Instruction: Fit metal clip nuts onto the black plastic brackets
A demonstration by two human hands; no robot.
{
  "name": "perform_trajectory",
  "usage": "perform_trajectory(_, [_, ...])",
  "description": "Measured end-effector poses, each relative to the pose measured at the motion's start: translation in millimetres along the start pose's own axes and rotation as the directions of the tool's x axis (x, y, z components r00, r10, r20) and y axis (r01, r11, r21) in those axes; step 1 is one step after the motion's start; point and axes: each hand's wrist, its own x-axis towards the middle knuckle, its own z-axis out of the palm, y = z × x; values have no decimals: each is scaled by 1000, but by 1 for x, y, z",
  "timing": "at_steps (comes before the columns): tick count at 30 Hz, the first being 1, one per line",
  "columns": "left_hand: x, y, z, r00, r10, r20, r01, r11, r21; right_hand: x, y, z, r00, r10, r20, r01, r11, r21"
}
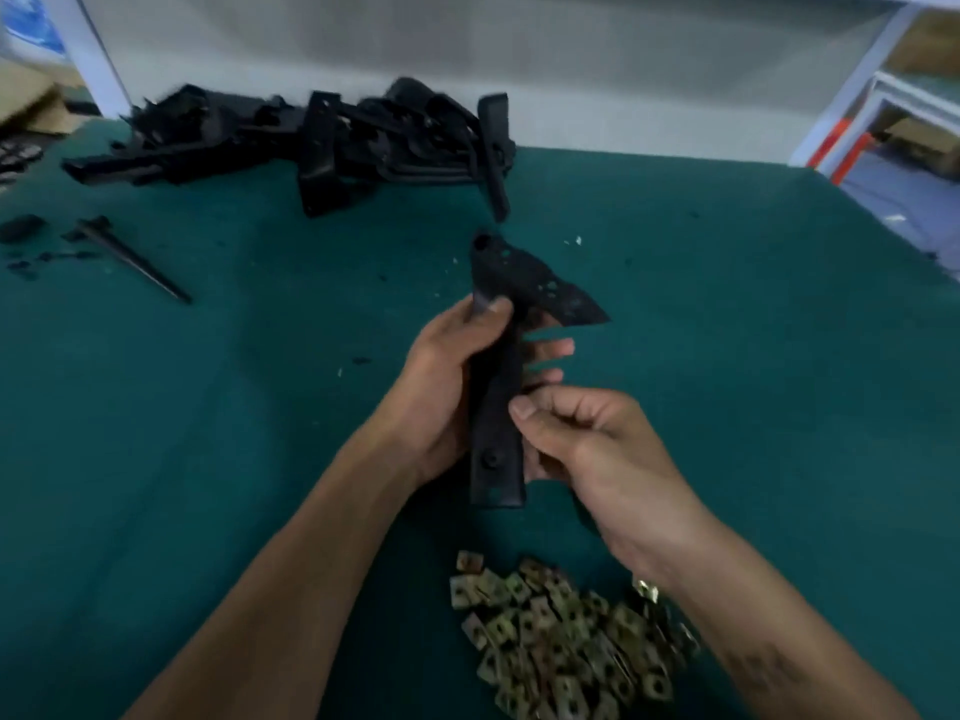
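Seen from the head camera, the left hand (447,387) grips a black plastic bracket (496,407) above the green counter (727,304), thumb on its near face and fingers wrapped behind. The bracket's long axis runs nearly straight away from the person: its narrow strip end points back toward the body, and its wider, angled head points toward the far edge and leans to the right.

The right hand (582,433) is just beside the strip's right edge, about midway along it, with thumb and fingers curled together. It may be pinching a clip nut, but the pinch is blurred and no metal shows clearly there, so I cannot tell whether it holds one.

The relation that matters is sideways: the strip's right edge faces the right hand directly, so a nut would most likely slide on from right to left, across the long axis, while the left hand steadies the part.

The loose clip nuts (561,646) lie in a heap on the counter close to the body, below the right forearm, so the right hand is the nearer one. More brackets (322,137) are piled at the far side, well apart from both hands.
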Motion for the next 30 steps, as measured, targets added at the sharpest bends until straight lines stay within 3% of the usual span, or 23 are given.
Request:
perform_trajectory(4, [1,-1,-2,1000,24,-10,-23,996,88,-19,4,-29,974,-158,-162,90,928,-360])
perform_trajectory(7, [0,1,-7,1000,-23,-20,24,999,48,-51,9,-56,934,-240,-265,142,929,-342])
perform_trajectory(9, [1,2,-8,997,-53,-52,54,999,11,-77,17,-70,934,-255,-251,140,907,-397])
perform_trajectory(13, [4,1,-9,993,-93,-77,93,996,6,-111,34,-79,922,-359,-143,177,723,-668])
perform_trajectory(16, [4,1,-11,991,-107,-79,110,993,43,-112,38,-73,914,-395,-96,189,621,-760])
perform_trajectory(21, [6,0,-14,985,-133,-111,143,986,88,-103,39,-69,912,-406,-63,219,611,-761])
perform_trajectory(23, [6,0,-16,986,-130,-100,140,985,96,-97,38,-73,929,-367,-42,233,672,-703])
perform_trajectory(26, [6,1,-18,993,-118,-31,121,987,107,-71,28,-72,951,-289,-107,222,884,-413])
perform_trajectory(30, [5,5,-20,996,-81,-33,86,982,169,-8,18,-64,952,-211,-221,212,977,-18])
